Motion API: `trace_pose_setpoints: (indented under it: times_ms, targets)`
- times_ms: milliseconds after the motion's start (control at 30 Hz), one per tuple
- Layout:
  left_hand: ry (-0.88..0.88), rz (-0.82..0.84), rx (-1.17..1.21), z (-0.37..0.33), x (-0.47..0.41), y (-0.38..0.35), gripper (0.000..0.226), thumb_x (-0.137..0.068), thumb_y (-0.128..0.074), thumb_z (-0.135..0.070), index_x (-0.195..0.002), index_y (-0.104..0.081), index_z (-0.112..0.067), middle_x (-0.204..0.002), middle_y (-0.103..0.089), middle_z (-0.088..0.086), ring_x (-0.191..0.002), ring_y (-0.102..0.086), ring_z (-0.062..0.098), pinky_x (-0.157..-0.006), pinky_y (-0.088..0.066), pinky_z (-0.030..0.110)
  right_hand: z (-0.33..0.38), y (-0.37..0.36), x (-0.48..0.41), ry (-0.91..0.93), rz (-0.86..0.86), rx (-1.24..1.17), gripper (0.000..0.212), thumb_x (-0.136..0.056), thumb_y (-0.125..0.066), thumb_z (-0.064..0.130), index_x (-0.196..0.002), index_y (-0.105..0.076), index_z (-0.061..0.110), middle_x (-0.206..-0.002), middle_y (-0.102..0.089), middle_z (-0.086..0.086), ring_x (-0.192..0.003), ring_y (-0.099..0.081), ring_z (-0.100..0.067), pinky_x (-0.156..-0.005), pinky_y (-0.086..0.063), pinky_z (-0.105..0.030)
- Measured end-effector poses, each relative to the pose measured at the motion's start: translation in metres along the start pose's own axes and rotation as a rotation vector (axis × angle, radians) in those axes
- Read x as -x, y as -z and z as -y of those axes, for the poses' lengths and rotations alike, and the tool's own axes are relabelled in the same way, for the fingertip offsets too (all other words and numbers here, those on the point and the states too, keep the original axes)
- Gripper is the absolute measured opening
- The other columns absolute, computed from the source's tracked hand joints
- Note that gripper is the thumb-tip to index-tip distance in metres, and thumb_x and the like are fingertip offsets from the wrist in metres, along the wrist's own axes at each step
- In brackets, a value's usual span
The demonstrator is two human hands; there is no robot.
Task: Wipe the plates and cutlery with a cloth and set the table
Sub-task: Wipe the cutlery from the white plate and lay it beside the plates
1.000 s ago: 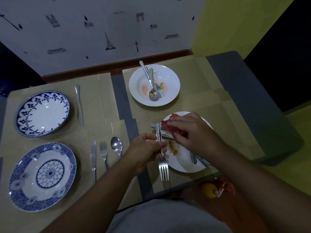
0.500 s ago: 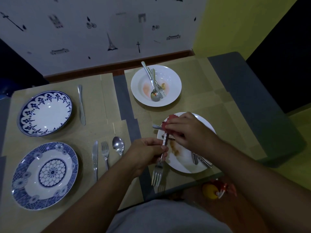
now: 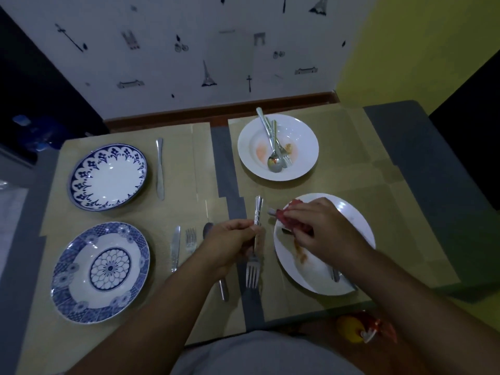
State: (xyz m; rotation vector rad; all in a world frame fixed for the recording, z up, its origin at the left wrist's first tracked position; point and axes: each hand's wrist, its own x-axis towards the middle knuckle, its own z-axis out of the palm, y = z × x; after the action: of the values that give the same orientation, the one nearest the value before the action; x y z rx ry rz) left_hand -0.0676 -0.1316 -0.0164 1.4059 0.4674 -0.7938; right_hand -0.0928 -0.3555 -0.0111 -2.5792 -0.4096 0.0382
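My left hand [image 3: 232,246] grips a fork [image 3: 254,266] by the middle of its handle, tines toward me, above the grey strip between the mats. My right hand [image 3: 322,231] holds a red cloth [image 3: 290,217] bunched over the near white plate [image 3: 351,212], which has a brown smear and cutlery lying under my wrist. The far white plate [image 3: 297,133] has orange stains and holds a spoon, fork and knife [image 3: 273,147]. On the left stand two blue patterned plates [image 3: 107,177] [image 3: 100,272], with a knife [image 3: 175,247], fork [image 3: 190,239] and spoon [image 3: 207,230] beside the near one.
A lone knife [image 3: 160,169] lies right of the far blue plate. Brown mats [image 3: 351,169] cover the grey table. The patterned wall [image 3: 189,63] stands just behind the table. A yellow and red object [image 3: 359,330] lies below the table's near edge.
My left hand has drawn the fork out of the cloth and away to the left. My right hand keeps the cloth over the near white plate.
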Motion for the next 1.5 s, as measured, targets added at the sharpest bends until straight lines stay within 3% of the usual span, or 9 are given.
trace_pose_setpoints:
  times_ms: [333,533,700,933,1133,1233,1367,1433,1500]
  targets:
    - [-0.089,-0.345,0.088,-0.044,-0.053,0.093,0.008,-0.095,-0.066,-0.009,-0.091,-0.073,-0.010,-0.078,-0.072,0.007,-0.053,-0.064,0.009,-0.049,-0.052,0.019,0.050,-0.034,-0.043,0.040,0.003,-0.095,0.042,-0.079,-0.075,0.011,-0.118,-0.069,0.025,-0.120,-0.067,0.010,-0.103,-0.056,-0.017,-0.087,-0.046,-0.032]
    - [-0.073,-0.427,-0.010,-0.065,-0.109,0.131,0.021,-0.097,-0.063,-0.010,-0.116,-0.070,-0.003,-0.085,-0.069,0.012,-0.062,-0.063,0.018,-0.052,-0.053,0.024,0.058,-0.047,-0.060,0.069,0.011,-0.130,0.046,-0.075,-0.078,0.012,-0.117,-0.069,0.026,-0.119,-0.066,0.012,-0.102,-0.059,-0.016,-0.087,-0.045,-0.030]
    - [-0.071,-0.459,-0.150,-0.069,-0.132,0.141,0.020,-0.095,-0.064,-0.009,-0.114,-0.071,-0.005,-0.097,-0.071,0.014,-0.069,-0.065,0.016,-0.046,-0.052,0.020,0.060,-0.053,-0.064,0.024,0.035,-0.140,0.045,-0.077,-0.074,0.017,-0.119,-0.068,0.032,-0.119,-0.060,0.024,-0.100,-0.052,-0.009,-0.087,-0.038,-0.017]
    - [-0.146,-0.461,-0.368,-0.060,-0.143,0.152,0.021,-0.088,-0.071,-0.020,-0.107,-0.076,-0.012,-0.096,-0.076,0.014,-0.093,-0.073,0.032,-0.088,-0.060,0.052,0.056,-0.064,-0.063,-0.042,0.068,-0.140,0.051,-0.073,-0.080,0.017,-0.120,-0.067,0.033,-0.120,-0.058,0.026,-0.102,-0.050,-0.006,-0.084,-0.039,-0.018]
    - [-0.300,-0.591,-0.584,-0.061,-0.130,0.144,0.026,-0.092,-0.068,-0.017,-0.115,-0.074,-0.008,-0.110,-0.076,0.007,-0.091,-0.070,0.017,-0.078,-0.054,0.021,0.058,-0.066,-0.060,-0.027,0.044,-0.157,0.047,-0.073,-0.076,0.019,-0.118,-0.069,0.031,-0.118,-0.059,0.026,-0.099,-0.053,-0.008,-0.083,-0.040,-0.020]
    - [-0.373,-0.637,-0.653,-0.055,-0.119,0.139,0.029,-0.096,-0.062,-0.018,-0.122,-0.070,-0.007,-0.118,-0.073,0.010,-0.105,-0.068,0.019,-0.086,-0.046,0.022,0.059,-0.065,-0.058,-0.047,0.055,-0.163,0.043,-0.075,-0.068,0.025,-0.118,-0.069,0.032,-0.119,-0.060,0.026,-0.102,-0.053,-0.007,-0.085,-0.038,-0.018]
    - [-0.516,-0.534,-0.730,-0.029,-0.092,0.124,0.018,-0.099,-0.054,-0.016,-0.109,-0.069,-0.013,-0.098,-0.071,0.007,-0.087,-0.066,0.015,-0.086,-0.057,0.033,0.060,-0.061,-0.054,-0.093,0.067,-0.182,0.043,-0.077,-0.069,0.026,-0.119,-0.069,0.033,-0.120,-0.062,0.024,-0.107,-0.051,-0.007,-0.087,-0.039,-0.019]
    - [-0.531,-0.428,-0.878,-0.009,-0.080,0.112,0.028,-0.101,-0.050,-0.023,-0.125,-0.061,-0.015,-0.119,-0.065,0.008,-0.111,-0.061,0.021,-0.099,-0.053,0.044,0.061,-0.060,-0.051,-0.100,0.073,-0.187,0.043,-0.077,-0.069,0.025,-0.120,-0.068,0.033,-0.120,-0.063,0.023,-0.108,-0.051,-0.008,-0.087,-0.043,-0.025]
    - [-0.442,-0.310,-1.059,0.011,-0.072,0.102,0.056,-0.105,-0.039,-0.037,-0.154,-0.033,-0.011,-0.160,-0.033,0.013,-0.149,-0.028,0.027,-0.123,-0.026,0.044,0.062,-0.060,-0.048,-0.107,0.079,-0.199,0.044,-0.077,-0.070,0.024,-0.120,-0.068,0.034,-0.121,-0.062,0.023,-0.109,-0.051,-0.009,-0.088,-0.044,-0.030]
